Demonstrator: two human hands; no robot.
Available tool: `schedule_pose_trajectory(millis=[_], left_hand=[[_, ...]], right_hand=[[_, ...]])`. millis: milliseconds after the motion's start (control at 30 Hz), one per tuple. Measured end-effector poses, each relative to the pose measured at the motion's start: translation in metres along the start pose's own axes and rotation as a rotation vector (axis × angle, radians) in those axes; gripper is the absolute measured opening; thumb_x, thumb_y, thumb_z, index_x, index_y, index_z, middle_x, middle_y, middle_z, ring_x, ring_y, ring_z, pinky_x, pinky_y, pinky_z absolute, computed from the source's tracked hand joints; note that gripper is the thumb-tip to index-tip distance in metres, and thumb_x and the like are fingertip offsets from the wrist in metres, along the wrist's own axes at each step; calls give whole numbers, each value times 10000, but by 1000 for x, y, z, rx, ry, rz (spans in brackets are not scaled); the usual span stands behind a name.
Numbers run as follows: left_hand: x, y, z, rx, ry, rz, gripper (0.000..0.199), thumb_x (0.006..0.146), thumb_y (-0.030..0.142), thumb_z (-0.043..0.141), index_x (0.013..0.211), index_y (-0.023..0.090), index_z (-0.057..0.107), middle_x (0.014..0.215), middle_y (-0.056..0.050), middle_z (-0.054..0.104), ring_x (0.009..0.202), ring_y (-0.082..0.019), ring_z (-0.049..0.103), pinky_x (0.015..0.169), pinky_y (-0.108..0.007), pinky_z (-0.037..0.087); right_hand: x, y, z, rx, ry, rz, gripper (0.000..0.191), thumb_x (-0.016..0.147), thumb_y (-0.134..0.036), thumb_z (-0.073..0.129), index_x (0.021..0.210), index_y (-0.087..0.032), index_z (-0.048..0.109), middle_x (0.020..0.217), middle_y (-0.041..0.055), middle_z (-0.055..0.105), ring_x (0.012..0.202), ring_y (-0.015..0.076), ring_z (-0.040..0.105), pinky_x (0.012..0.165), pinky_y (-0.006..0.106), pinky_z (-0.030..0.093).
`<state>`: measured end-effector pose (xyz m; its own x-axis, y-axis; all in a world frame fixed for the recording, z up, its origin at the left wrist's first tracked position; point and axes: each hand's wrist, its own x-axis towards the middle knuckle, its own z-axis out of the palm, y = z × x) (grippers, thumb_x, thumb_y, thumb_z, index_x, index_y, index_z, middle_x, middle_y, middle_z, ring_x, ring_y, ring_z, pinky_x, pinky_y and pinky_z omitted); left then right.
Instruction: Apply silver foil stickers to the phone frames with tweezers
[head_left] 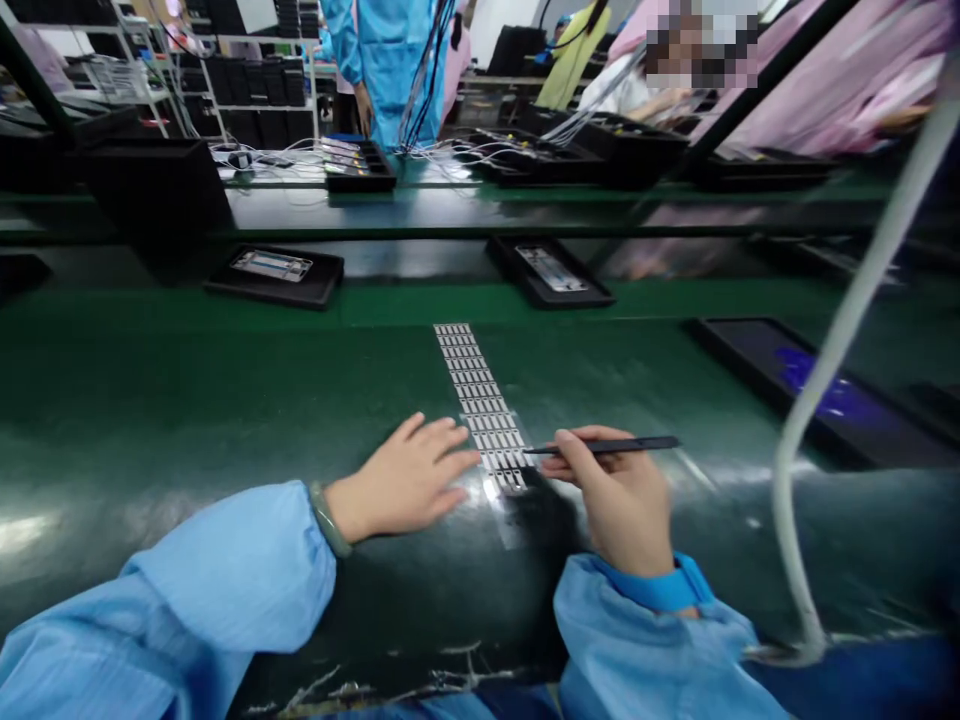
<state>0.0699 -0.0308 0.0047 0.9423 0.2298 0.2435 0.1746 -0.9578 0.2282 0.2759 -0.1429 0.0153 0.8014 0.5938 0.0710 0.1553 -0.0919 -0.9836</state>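
A long strip of small silvery pieces (484, 400) in rows lies on the green work surface (225, 400), running away from me. My left hand (409, 475) rests palm down with its fingers spread, the fingertips at the strip's left edge, and holds nothing. On the right side, my right hand (619, 490) grips black tweezers (637, 444) between thumb and fingers. The tweezers' thin tip points left and meets the strip's right edge near its close end. Whether a piece is caught in the tip is too small to tell.
Two black trays (322, 288) (532, 290) with metal frames stand behind the strip. A larger dark tray (750, 350) with purple film is at the right, behind a pale cable (787, 480). Across the line stands a person in blue (397, 70).
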Motion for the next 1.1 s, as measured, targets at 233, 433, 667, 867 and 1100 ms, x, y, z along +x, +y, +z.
schedule_pose_trajectory(millis=[233,433,667,867,1100], left_hand=[[27,37,17,-1,-27,134,383,949,430,368,1273,265,490,1413,-93,385,1350,-288,267,1087,-540,215],[27,33,20,15,-57,124,356,953,445,351,1244,331,522,1403,-88,398,1330,-283,309,1070,-554,228],[26,34,21,28,-58,125,355,953,438,354,1244,334,529,1399,-86,404,1323,-279,319,1074,-549,219],[27,34,23,27,-54,124,344,953,429,360,1232,329,535,1393,-98,403,1320,-282,322,1062,-576,219],[21,34,15,-77,-65,124,436,925,436,435,1338,297,423,1462,-141,290,1371,-293,224,1083,-551,203]], right_hand=[[-7,18,-10,-56,-36,89,358,633,-420,764,820,-186,568,591,-7,599,494,189,620,457,269,560],[-6,23,-12,-130,-77,94,329,650,-406,740,819,-178,572,577,-10,598,466,181,608,445,263,544],[-3,21,-9,-47,-122,162,365,611,-375,770,832,-159,576,564,-13,590,447,149,588,417,207,515],[-1,10,-9,106,-149,230,390,532,-364,786,772,-168,549,578,-1,584,428,124,541,387,206,494],[29,-10,-18,141,-20,64,362,631,-457,700,768,-210,474,651,0,556,522,126,550,504,234,499]])
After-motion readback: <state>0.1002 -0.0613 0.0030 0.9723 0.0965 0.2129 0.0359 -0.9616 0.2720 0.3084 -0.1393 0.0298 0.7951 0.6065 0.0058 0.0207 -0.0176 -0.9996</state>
